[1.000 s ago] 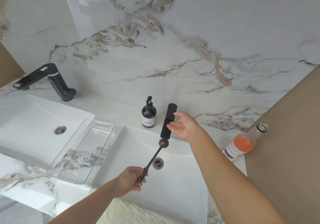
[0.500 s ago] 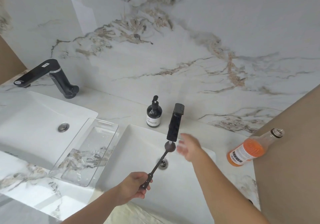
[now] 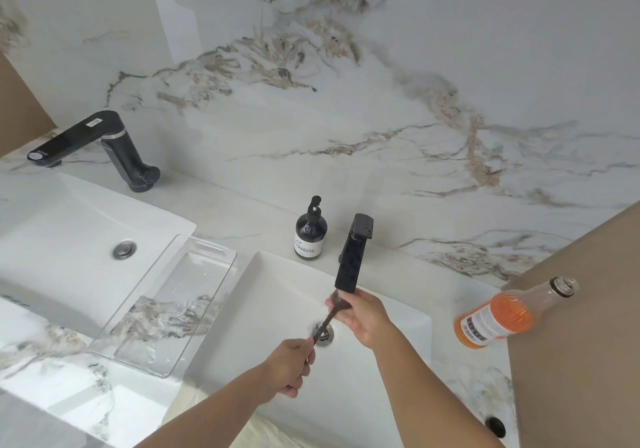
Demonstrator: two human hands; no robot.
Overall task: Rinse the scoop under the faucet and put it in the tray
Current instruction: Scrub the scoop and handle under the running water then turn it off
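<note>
A dark long-handled scoop (image 3: pixel 327 321) is held over the right sink (image 3: pixel 263 309), its bowl right under the spout of the black faucet (image 3: pixel 353 257). Water seems to run over the bowl. My left hand (image 3: pixel 289 366) grips the lower end of the handle. My right hand (image 3: pixel 363 316) is at the scoop's bowl, fingers curled around it, just below the spout. A clear plastic tray (image 3: pixel 204 250) lies on the counter between the two sinks, wet inside and holding nothing.
A dark soap pump bottle (image 3: pixel 310 231) stands behind the right sink. An open bottle of orange liquid (image 3: pixel 498 316) stands at the right by a beige wall. A second sink (image 3: pixel 69 233) with another black faucet (image 3: pixel 100 146) is at the left.
My right hand left the faucet's top and came down to the scoop's bowl under the spout. The scoop stays under the faucet in my left hand, and the view shifted slightly.
</note>
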